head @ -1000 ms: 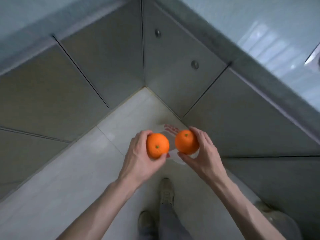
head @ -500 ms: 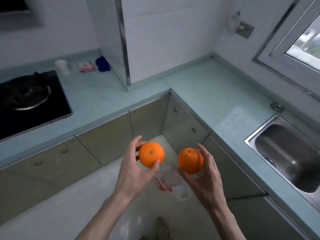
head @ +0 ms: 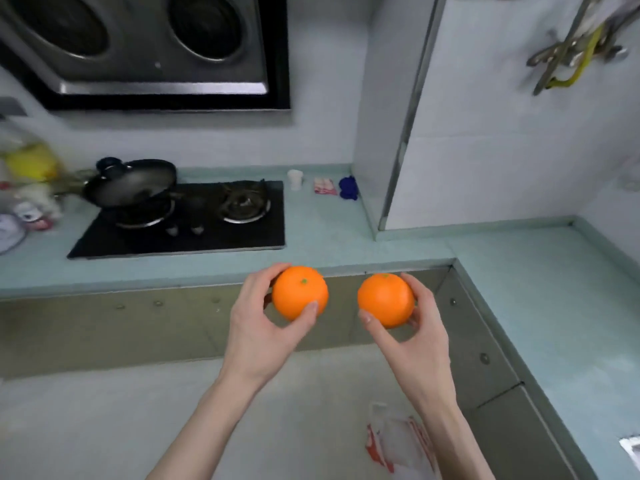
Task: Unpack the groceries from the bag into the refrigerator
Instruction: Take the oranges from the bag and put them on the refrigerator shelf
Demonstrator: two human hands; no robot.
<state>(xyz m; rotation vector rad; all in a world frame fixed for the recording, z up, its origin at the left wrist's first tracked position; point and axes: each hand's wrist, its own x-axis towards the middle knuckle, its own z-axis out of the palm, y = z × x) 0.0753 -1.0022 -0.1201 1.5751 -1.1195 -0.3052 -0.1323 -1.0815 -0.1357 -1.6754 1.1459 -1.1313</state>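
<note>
My left hand grips one orange between thumb and fingers, chest-high in front of the counter edge. My right hand grips a second orange just to the right, the two fruits a short gap apart. A clear plastic bag with red print lies on the floor below my right forearm, partly hidden by it. No refrigerator is in view.
An L-shaped pale green counter runs ahead and along the right. On it sit a black gas hob with a wok, a small white cup and a blue cloth. A range hood hangs above. Grey cabinet fronts lie below.
The view has lifted from the floor corner to the hob and hood. Both hands rose with the oranges; the bag now lies lower in view on the floor.
</note>
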